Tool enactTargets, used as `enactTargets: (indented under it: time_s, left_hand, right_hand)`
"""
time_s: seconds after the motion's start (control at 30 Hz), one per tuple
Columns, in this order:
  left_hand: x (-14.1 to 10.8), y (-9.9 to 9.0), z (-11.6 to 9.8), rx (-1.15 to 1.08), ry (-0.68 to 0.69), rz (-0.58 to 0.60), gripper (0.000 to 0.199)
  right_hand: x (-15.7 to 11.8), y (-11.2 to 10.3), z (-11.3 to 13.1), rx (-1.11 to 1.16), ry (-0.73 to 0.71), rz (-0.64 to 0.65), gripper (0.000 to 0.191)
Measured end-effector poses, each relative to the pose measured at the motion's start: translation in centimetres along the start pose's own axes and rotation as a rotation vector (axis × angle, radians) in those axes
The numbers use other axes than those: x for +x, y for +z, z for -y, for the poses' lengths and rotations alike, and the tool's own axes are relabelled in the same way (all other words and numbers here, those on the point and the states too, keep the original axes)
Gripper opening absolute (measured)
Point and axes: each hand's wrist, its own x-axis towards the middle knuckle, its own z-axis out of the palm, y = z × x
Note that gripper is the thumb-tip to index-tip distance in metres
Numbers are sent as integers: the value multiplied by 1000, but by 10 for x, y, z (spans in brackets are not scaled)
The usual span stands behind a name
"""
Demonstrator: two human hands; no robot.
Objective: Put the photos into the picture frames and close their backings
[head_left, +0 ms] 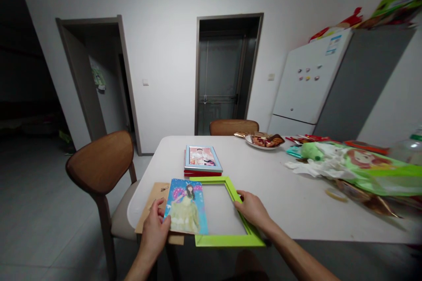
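Note:
My left hand (156, 224) pinches the left edge of a photo (184, 210) of a figure in a pale green dress on a blue background. The photo overlaps the left side of a lime green picture frame (242, 206), whose opening shows a pale surface. Around the frame's right side my right hand (252, 208) is closed, thumb on top. Partly under the photo and my left hand lies a brown backing board (153, 197) with a small metal fitting on it. Just beyond, a light blue picture frame (204, 158) with a photo rests on a red one.
The white table (263, 180) holds a plate of food (265, 141) at the back. Plastic bags, tissues and a green plush-like item (312, 151) crowd its right side. A wooden chair (102, 162) stands at the left, another (234, 127) behind. A fridge (306, 79) stands back right.

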Motion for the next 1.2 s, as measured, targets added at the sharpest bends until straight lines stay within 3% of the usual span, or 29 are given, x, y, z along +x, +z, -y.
enactTargets:
  time_s: [0.23, 0.37, 0.43, 0.5, 0.63, 0.77, 0.9, 1.0, 1.07, 1.2]
  left_hand:
    - [-5, -6, -11, 212, 104, 65, 29]
    - [-7, -6, -12, 363, 175, 84, 28]
    - [-10, -4, -14, 406, 241, 96, 30]
    - [-15, 1, -17, 420, 327, 128, 35]
    - [-26, 16, -19, 422, 450, 268, 51]
    - [-23, 28, -18, 423, 465, 293, 63]
    - [-9, 27, -34, 146, 463, 151, 53]
    - [-4, 24, -59, -172, 301, 1, 37]
    - [-5, 27, -73, -391, 145, -69, 32]
    - [-14, 46, -86, -730, -55, -35, 36]
  right_hand:
    - [-2, 1, 1, -111, -1, 19, 36]
    - [-8, -3, 12, -62, -96, -99, 39]
    - [-12, -2, 26, 53, -157, -132, 41]
    - [-15, 5, 44, 244, -159, -52, 43]
    - [-13, 30, 76, 618, -17, 175, 55]
    - [-6, 39, 104, 937, 110, 173, 61]
    - [-10, 13, 137, 1276, 32, 100, 61]
    - [-16, -5, 149, 1357, 21, 89, 53]
    - [-21, -6, 146, 1333, 114, 144, 47]
    - [-25, 6, 123, 1391, 258, 278, 36]
